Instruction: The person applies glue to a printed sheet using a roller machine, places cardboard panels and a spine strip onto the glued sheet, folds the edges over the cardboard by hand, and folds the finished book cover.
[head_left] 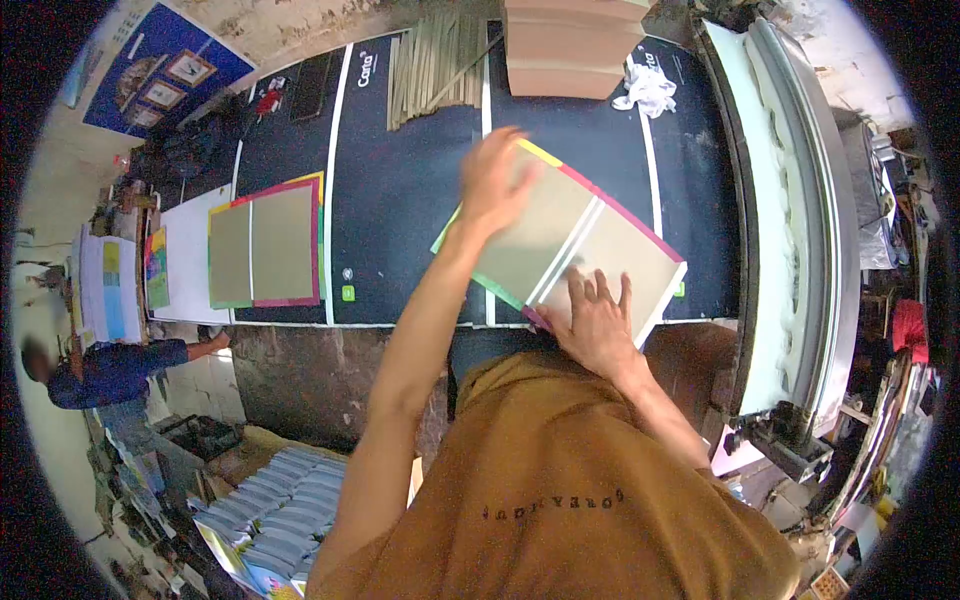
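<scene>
A hardcover book case [618, 238] lies at a slant on the dark table, its inside facing up. It has grey-beige boards, a pale double strip along the spine and yellow, magenta and green turned-in edges; one short edge at the right is white. My left hand [492, 188] is over its upper left edge, slightly blurred, thumb apart from the fingers. My right hand [598, 325] rests with fingers spread on the right-hand board near the spine. Another book case [284, 245] with similar coloured edges lies farther left, apart from my hands.
Cardboard stacks [572, 50], a bundle of thin strips [432, 70] and a crumpled white cloth [646, 90] sit at the table's back. A long roller machine [790, 220] borders the right. A co-worker [115, 372] is at the left; stacked grey bundles [290, 500] stand below.
</scene>
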